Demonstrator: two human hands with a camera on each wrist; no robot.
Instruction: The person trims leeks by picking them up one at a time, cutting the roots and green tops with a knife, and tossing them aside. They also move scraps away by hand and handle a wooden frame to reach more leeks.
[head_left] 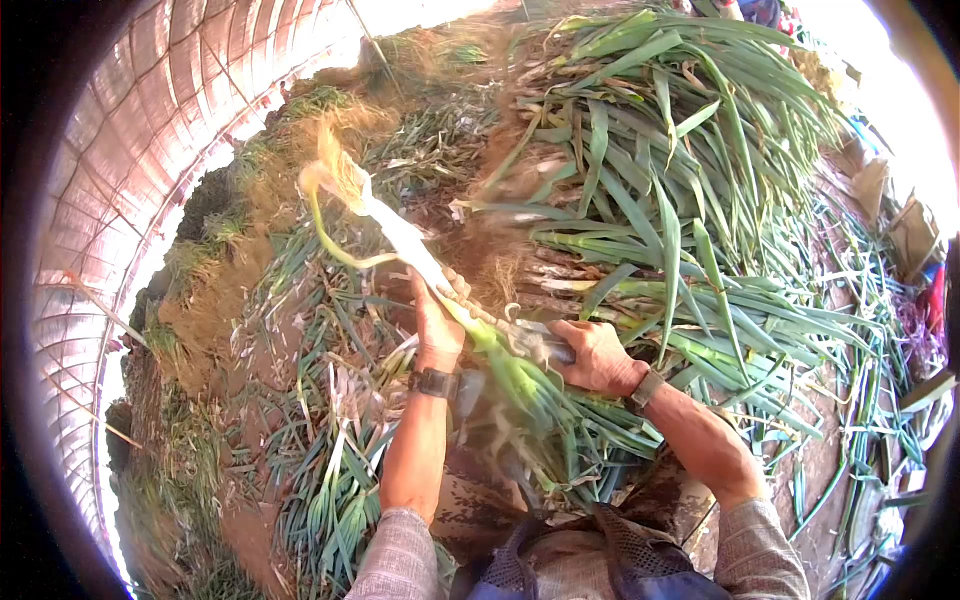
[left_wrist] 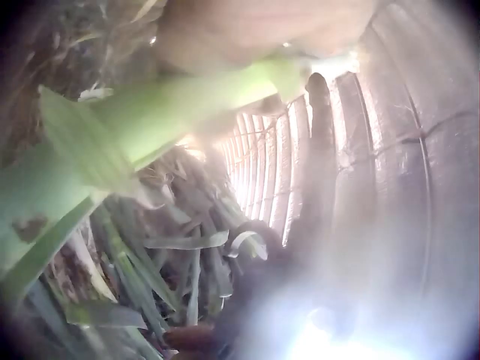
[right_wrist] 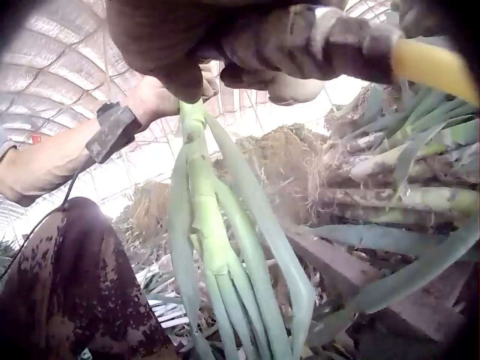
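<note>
A long leek (head_left: 405, 240) slants across the middle of the head view, roots toward the upper left and green leaves toward the person's lap. The left hand (head_left: 435, 325) grips its stalk where white turns green. A yellowish strip (head_left: 330, 235) curls loose from the root end. Close beside the stalk, the right hand (head_left: 598, 357) holds a tool (right_wrist: 322, 45) with a dark, wrapped grip and a yellow end; its exact kind I cannot tell. The leek's leaves (right_wrist: 214, 262) hang down below the left hand in the right wrist view.
A large heap of leeks (head_left: 680, 170) lies to the right, roots facing the middle. Leaf scraps (head_left: 330, 480) cover the ground at left, beside heaped dry roots (head_left: 215, 310). A ribbed, translucent sheet wall (head_left: 130, 130) curves along the left. The person's knee (right_wrist: 75, 285) is close by.
</note>
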